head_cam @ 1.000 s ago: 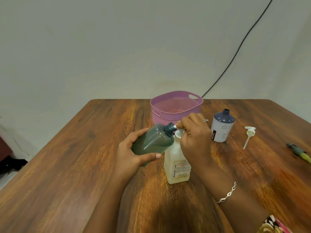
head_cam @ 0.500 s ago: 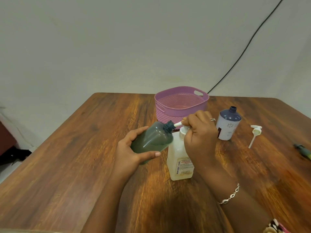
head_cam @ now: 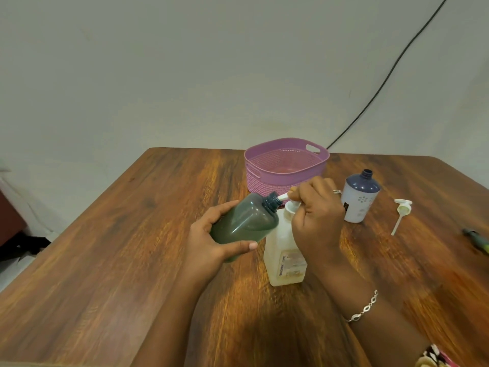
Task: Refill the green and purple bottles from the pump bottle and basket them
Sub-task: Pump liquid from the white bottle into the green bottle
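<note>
The left hand [head_cam: 211, 242] holds the green bottle [head_cam: 244, 223] tipped on its side above the table [head_cam: 132, 234], fingers wrapped under its body and thumb along the near side. Its dark open neck points right and meets the white nozzle [head_cam: 283, 197] of the pump bottle [head_cam: 284, 250], which stands upright just right of it. The right hand [head_cam: 317, 218] sits on top of the pump, fingers curled down over the pump head. Whether the nozzle tip is truly inside the neck is hard to tell.

The step in hand looks like pumping liquid into the green bottle. To do it well, the nozzle tip should sit inside the neck before each press, and the green bottle should tilt with its mouth slightly up so nothing runs back out. Slow, full presses straight down should stop the pump bottle rocking, since no hand steadies its base. A fast press could spurt past the narrow neck onto the wood.

The purple bottle [head_cam: 360, 197] waits uncapped to the right, a loose white pump cap [head_cam: 402, 210] beyond it. The basket [head_cam: 267, 181] stands just behind, holding neither bottle.
</note>
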A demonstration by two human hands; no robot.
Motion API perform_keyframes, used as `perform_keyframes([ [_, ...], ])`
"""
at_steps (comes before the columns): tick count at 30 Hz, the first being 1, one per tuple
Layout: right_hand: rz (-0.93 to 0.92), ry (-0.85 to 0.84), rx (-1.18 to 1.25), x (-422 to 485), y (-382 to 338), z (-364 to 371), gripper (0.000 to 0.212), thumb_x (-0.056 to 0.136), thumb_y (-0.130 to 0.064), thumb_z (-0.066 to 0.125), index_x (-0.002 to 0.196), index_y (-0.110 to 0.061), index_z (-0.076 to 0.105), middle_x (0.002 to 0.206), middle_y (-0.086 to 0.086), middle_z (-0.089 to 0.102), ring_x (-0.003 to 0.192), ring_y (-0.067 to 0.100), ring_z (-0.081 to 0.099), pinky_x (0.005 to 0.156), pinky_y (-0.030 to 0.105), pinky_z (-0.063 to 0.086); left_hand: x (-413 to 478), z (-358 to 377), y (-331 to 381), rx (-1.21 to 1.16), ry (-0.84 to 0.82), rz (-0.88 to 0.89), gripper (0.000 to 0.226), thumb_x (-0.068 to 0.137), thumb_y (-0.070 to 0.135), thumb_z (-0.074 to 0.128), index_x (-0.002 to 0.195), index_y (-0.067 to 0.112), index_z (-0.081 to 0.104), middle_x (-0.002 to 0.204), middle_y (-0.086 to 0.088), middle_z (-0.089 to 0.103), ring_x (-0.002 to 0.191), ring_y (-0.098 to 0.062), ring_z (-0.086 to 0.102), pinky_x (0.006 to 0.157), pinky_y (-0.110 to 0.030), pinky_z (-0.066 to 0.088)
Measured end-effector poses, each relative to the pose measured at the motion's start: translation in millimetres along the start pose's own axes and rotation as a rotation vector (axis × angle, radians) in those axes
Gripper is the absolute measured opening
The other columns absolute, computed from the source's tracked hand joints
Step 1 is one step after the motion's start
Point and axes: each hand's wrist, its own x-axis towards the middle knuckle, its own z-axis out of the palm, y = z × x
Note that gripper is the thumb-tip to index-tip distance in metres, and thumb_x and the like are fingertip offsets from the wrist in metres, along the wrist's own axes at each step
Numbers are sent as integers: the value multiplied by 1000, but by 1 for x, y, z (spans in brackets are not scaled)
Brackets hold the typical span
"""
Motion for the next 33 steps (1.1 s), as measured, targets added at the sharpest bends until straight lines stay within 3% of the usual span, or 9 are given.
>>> perform_keyframes([
  [5,-3,-9,54,10,-1,-9,28,72,-3,36,64,0,62,63,9,55,68,14,43,56,24,37,3,-1,4,-1,-1,-1,77,35,42,80,110,30,62,107,8,65,96,-1,61,74,-17,52],
  [8,9,-22,96,18,-2,-13,28,72,-5,36,62,1,62,61,10,56,63,21,50,53,27,39,4,-2,5,-7,-2,-4,77,35,41,81,109,32,62,107,8,65,97,-3,61,76,-22,54],
  [14,30,6,37,0,-4,-1,24,70,2,37,61,-2,58,61,7,52,64,19,44,53,30,35,0,3,2,27,7,-2,81,35,42,81,112,26,62,107,8,66,95,-1,62,79,-19,52],
  [20,20,8,80,11,-5,-14,29,74,-3,38,67,1,65,64,9,58,69,13,46,59,15,34,5,0,3,22,16,5,83,36,42,81,114,23,62,108,6,65,97,-2,61,78,-19,52],
  [24,9,24,35,9,-4,-8,27,73,-1,37,64,0,63,62,9,56,68,14,43,55,24,36,7,0,5,25,15,0,83,36,41,83,114,24,62,109,7,65,97,-2,61,79,-20,53],
  [28,36,63,38,-1,-2,1,24,70,2,36,59,-1,58,60,9,52,65,19,44,52,32,39,3,3,3,39,6,-14,83,37,25,93,115,20,63,108,4,66,95,-2,62,77,-17,52],
  [33,45,50,108,8,-2,-5,27,70,1,35,62,0,60,61,9,54,67,13,43,58,20,35,3,1,4,13,6,-21,81,35,37,84,112,24,63,106,7,66,95,-3,62,77,-21,53],
])
